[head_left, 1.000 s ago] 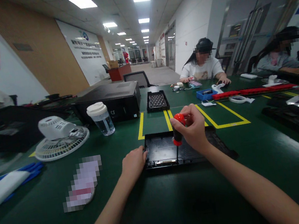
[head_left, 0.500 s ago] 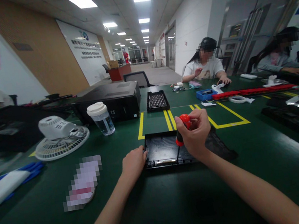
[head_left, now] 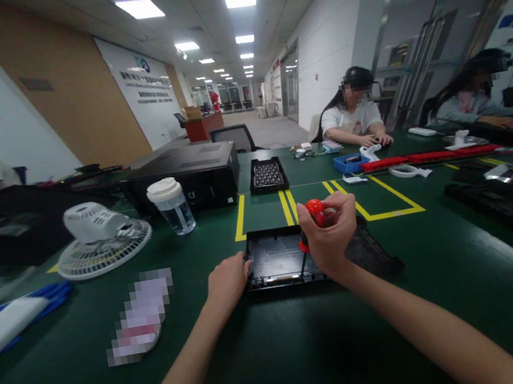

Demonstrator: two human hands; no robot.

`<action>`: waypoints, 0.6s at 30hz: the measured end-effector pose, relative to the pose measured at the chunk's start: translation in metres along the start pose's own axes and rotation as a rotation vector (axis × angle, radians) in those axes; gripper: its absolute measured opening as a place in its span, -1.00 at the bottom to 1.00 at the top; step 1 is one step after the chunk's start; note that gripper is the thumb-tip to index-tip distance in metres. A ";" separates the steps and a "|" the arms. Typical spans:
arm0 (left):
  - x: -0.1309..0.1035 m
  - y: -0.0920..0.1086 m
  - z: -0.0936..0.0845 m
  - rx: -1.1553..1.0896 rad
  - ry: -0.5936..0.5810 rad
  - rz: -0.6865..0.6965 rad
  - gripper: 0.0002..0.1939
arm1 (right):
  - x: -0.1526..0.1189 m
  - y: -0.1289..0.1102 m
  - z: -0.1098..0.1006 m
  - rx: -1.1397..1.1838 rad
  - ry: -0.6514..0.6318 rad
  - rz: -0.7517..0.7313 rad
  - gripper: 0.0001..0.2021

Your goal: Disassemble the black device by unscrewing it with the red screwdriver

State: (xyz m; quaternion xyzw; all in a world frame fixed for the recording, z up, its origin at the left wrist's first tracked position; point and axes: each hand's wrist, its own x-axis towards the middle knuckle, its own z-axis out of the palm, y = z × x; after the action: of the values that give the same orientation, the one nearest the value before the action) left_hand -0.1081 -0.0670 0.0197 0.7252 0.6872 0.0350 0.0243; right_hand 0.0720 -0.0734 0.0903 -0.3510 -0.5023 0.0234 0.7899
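Observation:
A black plastic panel with a raised rim lies on the green table in front of me. My right hand is closed around the handle of a screwdriver, red at the top and black below. Its thin shaft slants down to the panel's near edge, beside a narrow light strip. Whether the tip sits in a screw is too small to make out. At the panel's left edge, my left hand grips the rim, its fingertips partly hidden behind it.
Left of the panel are a lidded cup, a white fan and a blurred-out flat object. Behind stand a black computer case and a black tray. Another black panel lies right. A co-worker sits across.
My right hand and the screwdriver keep nearly the same place, the grip slightly turned. The co-worker across has lowered a raised hand to the table. The whole view has shifted slightly.

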 end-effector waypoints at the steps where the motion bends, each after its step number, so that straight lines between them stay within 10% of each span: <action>1: 0.000 0.000 0.000 -0.004 -0.001 0.001 -0.67 | 0.000 0.001 0.000 0.004 -0.010 0.017 -0.68; 18: 0.000 0.000 -0.001 -0.013 0.003 0.003 -0.69 | 0.009 0.006 -0.009 -0.046 -0.274 -0.126 -0.83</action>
State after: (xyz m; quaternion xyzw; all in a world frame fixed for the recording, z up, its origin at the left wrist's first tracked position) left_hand -0.1080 -0.0672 0.0202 0.7261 0.6859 0.0406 0.0277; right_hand 0.0859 -0.0704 0.0921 -0.3305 -0.6269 0.0101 0.7054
